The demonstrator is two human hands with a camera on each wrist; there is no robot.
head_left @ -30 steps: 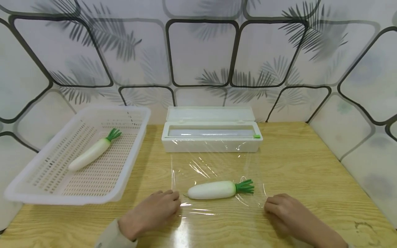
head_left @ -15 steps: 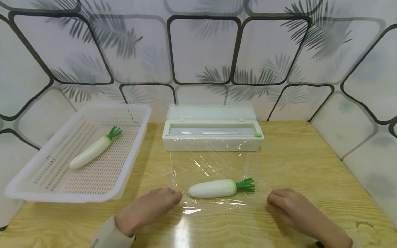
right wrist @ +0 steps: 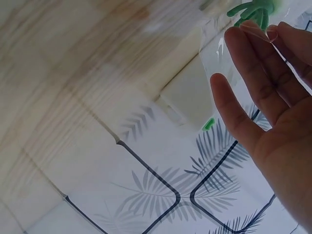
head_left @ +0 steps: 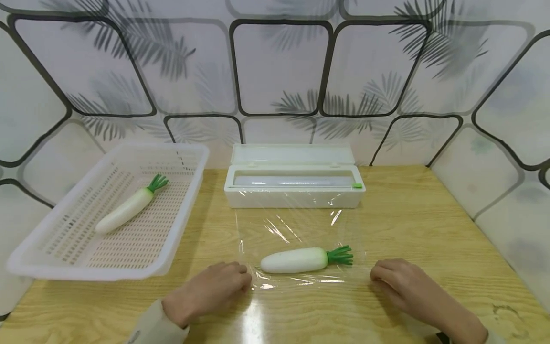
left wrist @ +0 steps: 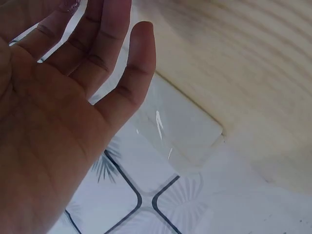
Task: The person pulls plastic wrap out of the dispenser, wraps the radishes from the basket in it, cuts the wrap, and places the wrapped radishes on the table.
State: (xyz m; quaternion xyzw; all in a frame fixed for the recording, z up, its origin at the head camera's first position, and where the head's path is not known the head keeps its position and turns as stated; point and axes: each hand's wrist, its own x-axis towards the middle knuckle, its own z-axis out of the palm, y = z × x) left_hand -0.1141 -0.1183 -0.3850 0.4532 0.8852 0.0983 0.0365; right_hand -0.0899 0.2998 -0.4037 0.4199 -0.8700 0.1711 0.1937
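Left-hand grip (head_left: 215, 292): narrow, thumb and fingertips brought together on the near left corner of the clear film (head_left: 301, 229); the left wrist view catches only part of this pinch, with the little finger standing apart.
Right-hand grip (head_left: 404, 286): narrow, pinching the near right corner of the same sheet; the right wrist view shows the edge between thumb and fingertips, the little finger held away.
Clear film: runs from the white box (head_left: 231, 198) toward the near side, low over the worktop (head_left: 412, 210), creased and bright with glints.
Near radish (head_left: 294, 261): lies sideways on the sheet, between the two hands and near its near edge; root tip toward the left, green stalks toward the right, neither hand touching it.
White box: far middle, lid (head_left: 294, 154) raised on the far side; inside lies the film roll (head_left: 296, 181), and a small green slider (head_left: 357, 186) sits at the right end of the front rim.
Basket (head_left: 182, 222): white, perforated, on the left, well apart from the box's sheet.
Second radish (head_left: 124, 210): inside the basket, slanting, green stalks toward the far right, root end toward the near left.
Wall (head_left: 279, 71): beyond the worktop, pale, with dark rounded outlines and grey leaf prints.
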